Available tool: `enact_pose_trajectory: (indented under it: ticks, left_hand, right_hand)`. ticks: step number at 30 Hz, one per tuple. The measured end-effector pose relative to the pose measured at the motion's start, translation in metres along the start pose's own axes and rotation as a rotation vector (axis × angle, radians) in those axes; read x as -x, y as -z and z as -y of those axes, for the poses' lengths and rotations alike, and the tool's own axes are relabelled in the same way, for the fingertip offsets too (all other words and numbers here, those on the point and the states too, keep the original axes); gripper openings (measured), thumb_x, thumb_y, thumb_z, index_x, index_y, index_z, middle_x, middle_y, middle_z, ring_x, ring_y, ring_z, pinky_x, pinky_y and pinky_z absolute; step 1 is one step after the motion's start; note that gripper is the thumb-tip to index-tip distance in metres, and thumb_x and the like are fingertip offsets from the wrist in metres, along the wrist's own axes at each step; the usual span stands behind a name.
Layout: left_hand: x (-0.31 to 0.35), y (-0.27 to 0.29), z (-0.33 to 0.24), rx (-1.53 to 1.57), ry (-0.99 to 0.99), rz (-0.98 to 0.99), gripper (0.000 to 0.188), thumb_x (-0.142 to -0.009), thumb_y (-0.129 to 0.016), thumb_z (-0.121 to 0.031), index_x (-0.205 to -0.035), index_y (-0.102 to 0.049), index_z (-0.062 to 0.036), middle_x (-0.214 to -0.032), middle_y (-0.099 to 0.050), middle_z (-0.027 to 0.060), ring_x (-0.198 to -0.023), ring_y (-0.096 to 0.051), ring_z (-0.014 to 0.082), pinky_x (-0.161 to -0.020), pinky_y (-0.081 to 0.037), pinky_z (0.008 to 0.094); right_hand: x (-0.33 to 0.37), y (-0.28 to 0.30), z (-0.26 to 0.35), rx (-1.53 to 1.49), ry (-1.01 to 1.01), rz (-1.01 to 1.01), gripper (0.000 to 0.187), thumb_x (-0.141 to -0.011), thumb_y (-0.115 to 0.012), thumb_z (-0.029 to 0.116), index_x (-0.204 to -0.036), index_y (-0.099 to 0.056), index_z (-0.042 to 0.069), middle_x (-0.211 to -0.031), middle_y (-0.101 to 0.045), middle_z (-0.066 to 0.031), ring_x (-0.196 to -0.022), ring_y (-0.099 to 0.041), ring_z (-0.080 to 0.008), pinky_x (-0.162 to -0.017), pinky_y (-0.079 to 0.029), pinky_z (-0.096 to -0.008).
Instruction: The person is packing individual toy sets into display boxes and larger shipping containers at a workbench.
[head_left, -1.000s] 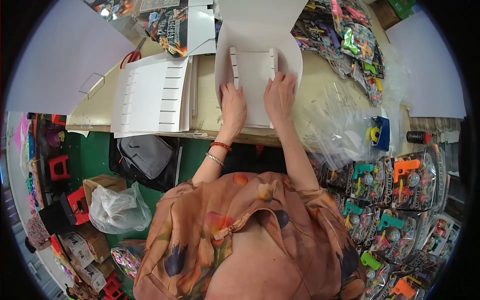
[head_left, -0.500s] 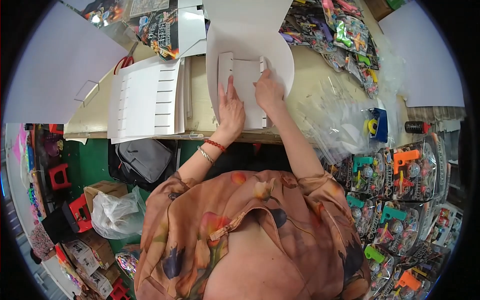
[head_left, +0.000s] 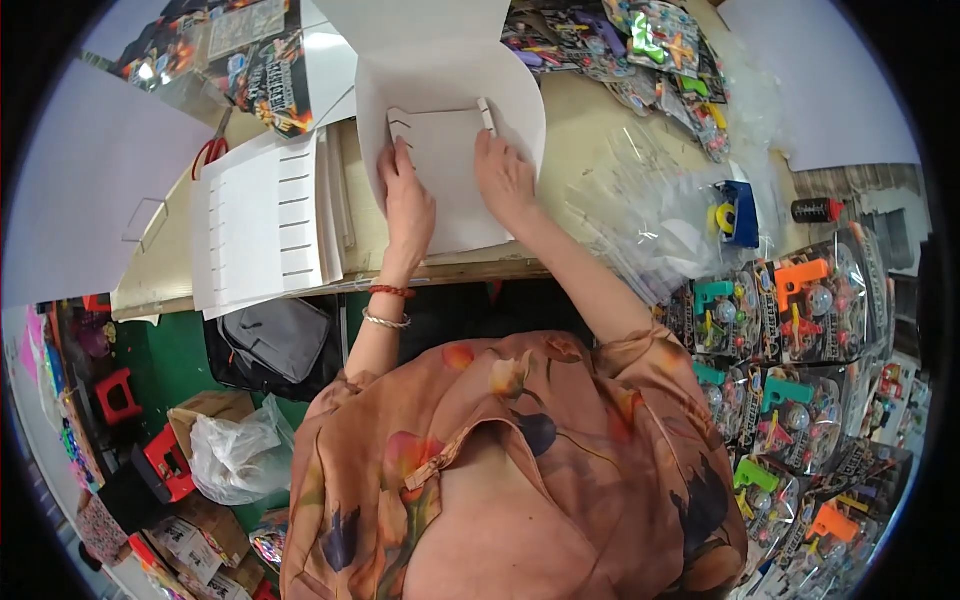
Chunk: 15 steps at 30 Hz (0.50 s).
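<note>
A white slotted card [head_left: 447, 190] lies over the front of the table, its two long side edges folded up into narrow strips with dark slits. Behind and around it curves a larger white card sheet [head_left: 520, 90], which rises toward the far side. My left hand [head_left: 408, 208] is closed on the left folded strip, its fingertips pinching along the edge. On the opposite strip, my right hand [head_left: 505, 180] grips with bent fingers, close to the strip's far end. The thumbs are partly hidden.
A stack of slit white cards [head_left: 262, 225] lies on the left of the table, with red scissors [head_left: 211, 150] behind it. Clear plastic bags [head_left: 660, 215] and a blue tape dispenser [head_left: 738, 215] are at right. Packaged toy sets [head_left: 800, 300] hang beside me; more packs [head_left: 650, 50] pile up behind.
My view has shifted, so the table's things sit differently in the picture. My left fingers, earlier stretched out along the left strip, now close on it, and that strip stands tilted more outward.
</note>
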<state>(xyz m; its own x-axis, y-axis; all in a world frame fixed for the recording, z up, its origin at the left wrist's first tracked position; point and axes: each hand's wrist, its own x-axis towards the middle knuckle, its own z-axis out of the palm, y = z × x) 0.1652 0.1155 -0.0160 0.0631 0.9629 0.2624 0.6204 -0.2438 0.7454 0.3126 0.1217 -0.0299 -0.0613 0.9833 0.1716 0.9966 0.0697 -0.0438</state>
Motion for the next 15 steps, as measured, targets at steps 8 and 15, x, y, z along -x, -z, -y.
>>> enact_pose_trajectory:
  ticks: [8, 15]
  left_hand:
    - [0.011, -0.011, 0.014, -0.807, -0.200, 0.069, 0.059, -0.080, -0.041, -0.004, -0.135, -0.027, 0.0086, -0.143, -0.024, 0.0219, -0.135, -0.020, 0.0330, -0.110, -0.019, 0.0439]
    - [0.006, -0.010, 0.018, -1.178, -0.205, 0.232, 0.058, -0.081, -0.045, -0.013, -0.134, -0.034, 0.0081, -0.148, -0.020, 0.0157, -0.139, -0.009, 0.0298, -0.112, -0.006, 0.0489]
  right_hand:
    - [0.002, 0.046, 0.008, 0.905, 0.408, 0.346, 0.046, -0.086, -0.050, 0.026, -0.122, -0.052, -0.004, -0.121, -0.050, -0.0126, -0.121, -0.037, -0.0319, -0.100, -0.027, -0.0591]
    - [0.004, 0.012, -0.005, 0.984, 0.319, 0.262, 0.052, -0.090, -0.042, 0.026, -0.134, -0.039, -0.001, -0.140, -0.034, -0.0203, -0.135, -0.019, -0.0364, -0.108, -0.005, -0.0597]
